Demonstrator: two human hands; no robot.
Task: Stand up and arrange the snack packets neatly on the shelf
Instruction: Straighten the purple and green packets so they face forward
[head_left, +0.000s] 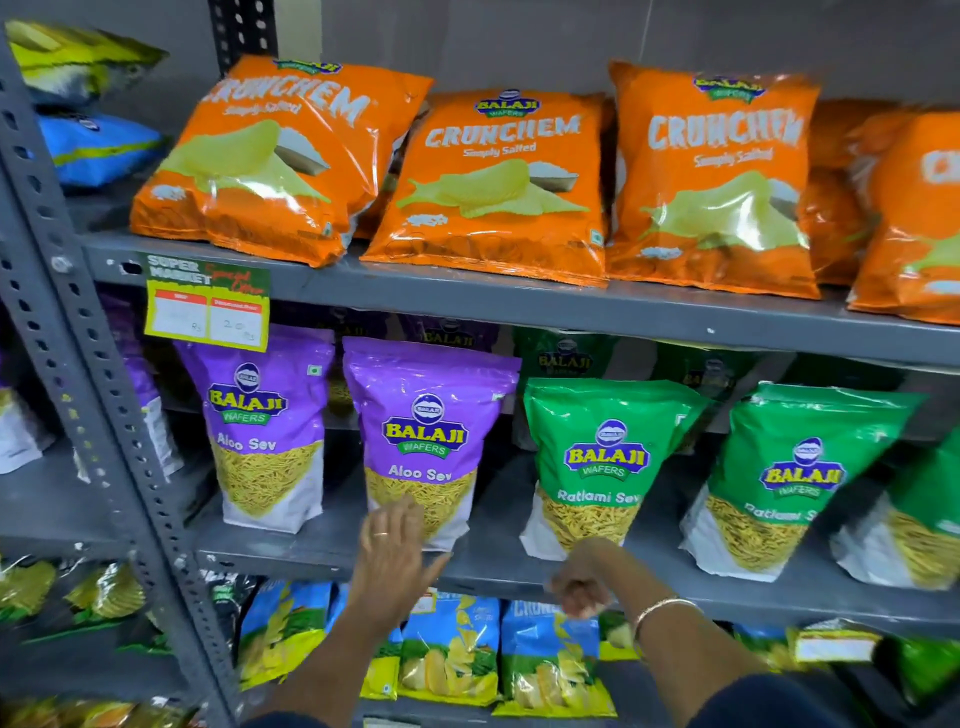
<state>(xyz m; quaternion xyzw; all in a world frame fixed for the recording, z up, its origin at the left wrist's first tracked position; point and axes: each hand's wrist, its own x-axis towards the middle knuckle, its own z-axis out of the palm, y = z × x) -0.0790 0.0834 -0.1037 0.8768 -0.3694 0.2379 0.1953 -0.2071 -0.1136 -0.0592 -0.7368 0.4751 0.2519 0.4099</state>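
Two purple Aloo Sev packets (267, 431) (426, 431) stand upright on the middle shelf (332, 545), with green Ratlami Sev packets (602, 462) to their right. Several orange Crunchem packets (498, 182) lean back on the top shelf (467, 301). Blue chip packets (452, 649) stand on the lowest shelf. My left hand (389, 551) is spread open, fingers against the bottom of the second Aloo Sev packet. My right hand (579, 590) hangs curled below the middle shelf's edge, above a blue packet; nothing shows in it.
A grey perforated upright (104, 415) divides this bay from the one on the left, which holds more packets. A green and yellow price tag (208, 304) hangs from the top shelf's front edge. Blue and yellow packets (88, 104) lie at the upper left.
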